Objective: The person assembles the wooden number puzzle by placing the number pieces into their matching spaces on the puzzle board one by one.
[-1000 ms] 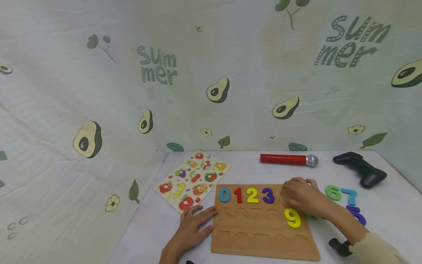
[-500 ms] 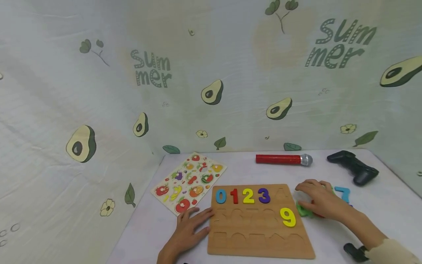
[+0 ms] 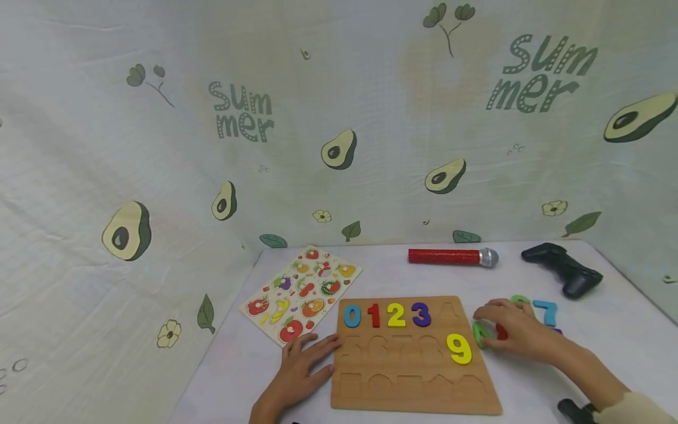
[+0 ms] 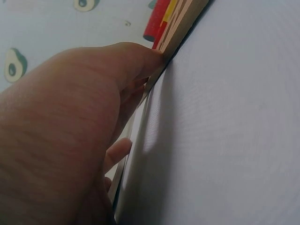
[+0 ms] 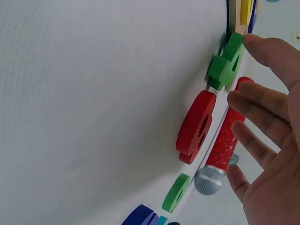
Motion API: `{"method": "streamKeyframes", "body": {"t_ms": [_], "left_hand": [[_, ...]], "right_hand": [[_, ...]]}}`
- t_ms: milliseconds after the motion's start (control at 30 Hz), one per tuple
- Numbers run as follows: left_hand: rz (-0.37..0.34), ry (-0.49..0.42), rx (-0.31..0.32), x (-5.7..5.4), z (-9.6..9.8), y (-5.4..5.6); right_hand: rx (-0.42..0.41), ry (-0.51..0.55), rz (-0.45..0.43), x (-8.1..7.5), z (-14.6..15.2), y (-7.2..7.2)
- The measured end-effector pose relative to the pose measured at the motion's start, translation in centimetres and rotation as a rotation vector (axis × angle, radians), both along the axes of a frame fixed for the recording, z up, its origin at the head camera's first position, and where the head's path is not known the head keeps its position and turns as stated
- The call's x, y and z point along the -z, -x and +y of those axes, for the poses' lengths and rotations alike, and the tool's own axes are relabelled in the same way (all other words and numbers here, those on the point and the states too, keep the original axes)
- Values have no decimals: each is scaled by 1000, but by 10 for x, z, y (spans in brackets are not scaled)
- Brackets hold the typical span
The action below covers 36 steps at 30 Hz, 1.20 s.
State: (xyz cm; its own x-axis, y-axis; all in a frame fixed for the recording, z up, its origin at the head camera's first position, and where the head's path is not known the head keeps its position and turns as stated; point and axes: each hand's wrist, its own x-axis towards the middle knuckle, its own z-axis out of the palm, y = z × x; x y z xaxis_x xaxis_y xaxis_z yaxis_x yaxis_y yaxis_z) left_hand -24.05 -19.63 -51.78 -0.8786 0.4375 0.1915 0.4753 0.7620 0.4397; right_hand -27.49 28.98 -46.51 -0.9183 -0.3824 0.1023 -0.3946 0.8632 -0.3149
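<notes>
Against the left hand (image 3: 299, 368), the board (image 3: 397, 366) is showing smooth, matt wood. Nearest the right hand (image 3: 516, 330), the green numeral (image 5: 224, 70) and red numeral (image 5: 192, 124) are looking smooth and satiny, like plastic or painted wood. Beyond that hand, the microphone (image 3: 445, 257) is glittering red beside its metallic-looking head (image 3: 488, 257), and the controller (image 3: 564, 268) is showing smooth plastic. Farther past both hands, the backdrop (image 3: 296, 35) is hanging in creased, matt cloth.

table (image 3: 392, 277) | number board (image 3: 402, 368) | fruit sheet (image 3: 302, 294) | microphone (image 3: 445, 257) | controller (image 3: 564, 270) | loose numerals (image 5: 193, 124)
</notes>
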Motion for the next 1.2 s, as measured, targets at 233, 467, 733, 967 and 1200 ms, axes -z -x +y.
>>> {"method": "streamKeyframes", "body": {"t_ms": [233,467,733,967,1200], "left_hand": [[5,-5,12,-2,0,0],[20,-16,14,-1,1,0],[7,-6,-3,-2,0,0],[21,-37,17,-1,1,-2],[18,-24,15,-1,1,-3]], "right_hand": [[-43,1,-33,3,1,-4],[-57,8,-93,3,3,-6],[-74,5,-90,4,4,-6],[-62,-3,-105,3,7,-4],[-57,-18,-154,3,10,-5]]}}
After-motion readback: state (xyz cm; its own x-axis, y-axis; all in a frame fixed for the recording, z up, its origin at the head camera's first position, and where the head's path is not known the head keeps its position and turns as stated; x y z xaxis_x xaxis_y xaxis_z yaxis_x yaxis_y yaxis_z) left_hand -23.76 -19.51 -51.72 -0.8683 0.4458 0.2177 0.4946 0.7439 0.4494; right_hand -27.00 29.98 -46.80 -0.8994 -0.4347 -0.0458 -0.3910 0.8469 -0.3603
